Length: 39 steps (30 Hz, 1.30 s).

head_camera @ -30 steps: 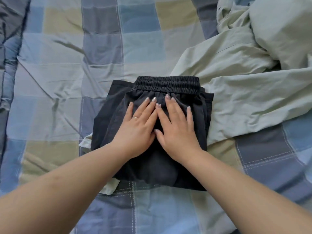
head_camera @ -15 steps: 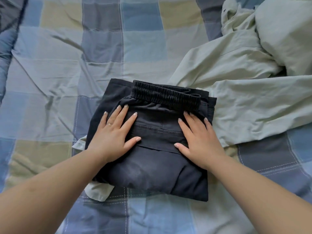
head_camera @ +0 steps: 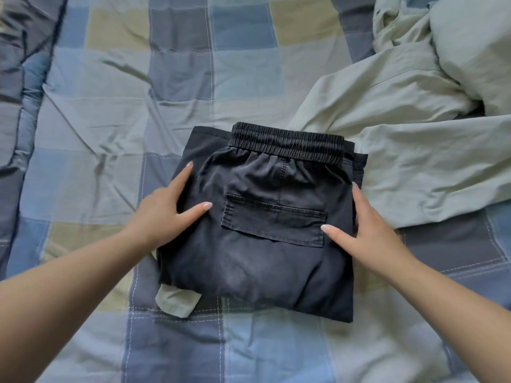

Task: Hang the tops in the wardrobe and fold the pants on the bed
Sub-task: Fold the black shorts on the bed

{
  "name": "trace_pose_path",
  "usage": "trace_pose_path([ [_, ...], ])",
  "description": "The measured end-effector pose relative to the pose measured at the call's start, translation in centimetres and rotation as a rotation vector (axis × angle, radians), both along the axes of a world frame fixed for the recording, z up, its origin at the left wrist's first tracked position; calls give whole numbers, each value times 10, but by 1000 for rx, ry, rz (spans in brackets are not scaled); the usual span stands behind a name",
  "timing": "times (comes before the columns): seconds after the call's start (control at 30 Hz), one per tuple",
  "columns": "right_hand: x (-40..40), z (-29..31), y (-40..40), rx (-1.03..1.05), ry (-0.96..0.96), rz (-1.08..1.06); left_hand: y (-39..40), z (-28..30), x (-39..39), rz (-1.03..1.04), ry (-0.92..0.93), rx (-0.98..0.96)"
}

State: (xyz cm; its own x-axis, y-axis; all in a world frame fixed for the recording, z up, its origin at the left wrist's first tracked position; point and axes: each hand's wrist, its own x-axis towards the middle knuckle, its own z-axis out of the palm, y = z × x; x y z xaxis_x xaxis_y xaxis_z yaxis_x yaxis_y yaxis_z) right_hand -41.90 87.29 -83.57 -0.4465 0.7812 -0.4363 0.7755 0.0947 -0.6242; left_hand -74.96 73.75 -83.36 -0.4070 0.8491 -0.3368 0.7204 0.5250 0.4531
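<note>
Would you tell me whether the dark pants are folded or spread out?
Folded: the dark pants form a compact stacked rectangle, waistband on top.

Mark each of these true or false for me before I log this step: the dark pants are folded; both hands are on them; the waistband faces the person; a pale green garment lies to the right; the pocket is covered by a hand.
1. The dark pants lie folded in a compact bundle on the checked bed cover. True.
2. The left hand and the right hand sit at the bundle's two sides. True.
3. The elastic waistband faces the person. False: it lies on the far edge.
4. A pale green garment lies to the right. True.
5. A hand covers the back pocket. False: it lies bare between the hands.
</note>
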Motion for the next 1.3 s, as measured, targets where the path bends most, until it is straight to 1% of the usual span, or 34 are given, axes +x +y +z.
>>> trace_pose_path([
  [0.07,-2,-1,-5,18,65,-68,5,3,4,-48,1,21],
  [0.13,-5,2,-14,78,93,-68,8,8,11,-125,21,73],
  [0.2,-13,5,-25,107,46,-15,9,12,17,-227,58,96],
  [0.3,-26,7,-36,81,-67,64,6,14,26,-325,69,61],
  [0.37,-30,7,-34,84,-111,69,5,12,32,-315,45,36],
  [0.43,-32,12,-33,109,-125,47,6,14,40,-280,79,38],
  [0.57,-33,34,-43,184,-109,30,0,36,55,-223,161,136],
  [0.63,-29,49,-52,214,-75,34,-6,53,61,-208,190,156],
  [0.7,-21,71,-63,212,-60,35,-16,74,69,-185,189,166],
  [0.77,-11,95,-77,228,-87,59,-28,97,79,-177,179,182],
  [0.93,22,165,-118,230,-195,90,-63,159,101,-295,140,178],
  [1.0,32,199,-140,228,-216,85,-79,186,109,-344,159,185],
  [1.07,35,233,-160,243,-220,86,-90,212,118,-352,146,183],
  [1.17,46,287,-201,255,-230,5,-107,262,129,-380,100,236],
  [1.23,59,328,-236,250,-241,-92,-121,299,138,-456,82,237],
  [1.3,70,353,-261,251,-225,-140,-131,326,142,-512,77,263],
])
